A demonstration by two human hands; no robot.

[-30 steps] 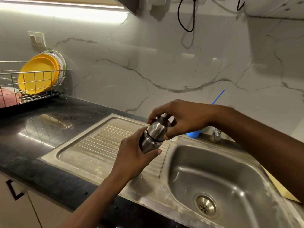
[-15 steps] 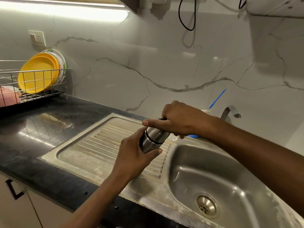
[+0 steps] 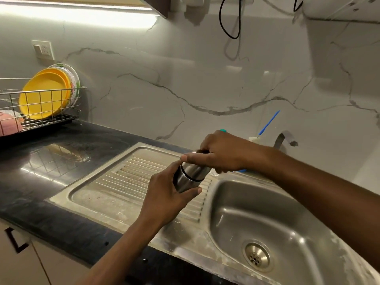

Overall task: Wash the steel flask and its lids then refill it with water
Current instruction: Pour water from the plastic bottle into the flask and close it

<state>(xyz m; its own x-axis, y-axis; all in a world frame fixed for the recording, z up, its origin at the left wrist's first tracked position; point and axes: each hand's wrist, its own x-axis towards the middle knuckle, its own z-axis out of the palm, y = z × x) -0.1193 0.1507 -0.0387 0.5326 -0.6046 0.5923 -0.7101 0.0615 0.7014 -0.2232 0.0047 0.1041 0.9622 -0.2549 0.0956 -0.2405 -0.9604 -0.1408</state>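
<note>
The cylindrical brushed-steel flask (image 3: 190,175) is held in the air just left of the rounded stainless-steel sink bowl (image 3: 267,219). It hangs above the ribbed steel drainboard (image 3: 127,182) that adjoins the bowl's left rim, and it is tilted with its top toward the wall. The left hand (image 3: 166,200) grips the flask's body from below, thumb and fingers curled round it. The right hand (image 3: 222,155) is closed over the flask's top end, fingers wrapped round it and thumb lying across the near side; the lid beneath is almost wholly hidden. Behind the bowl stands a bent metal tap (image 3: 285,138), and a thin blue stick (image 3: 269,122) leans at the marble wall. Far left of the bowl, on the glossy black table (image 3: 51,165), a wire dish rack (image 3: 49,121) holds upright round yellow plates (image 3: 45,93).
</note>
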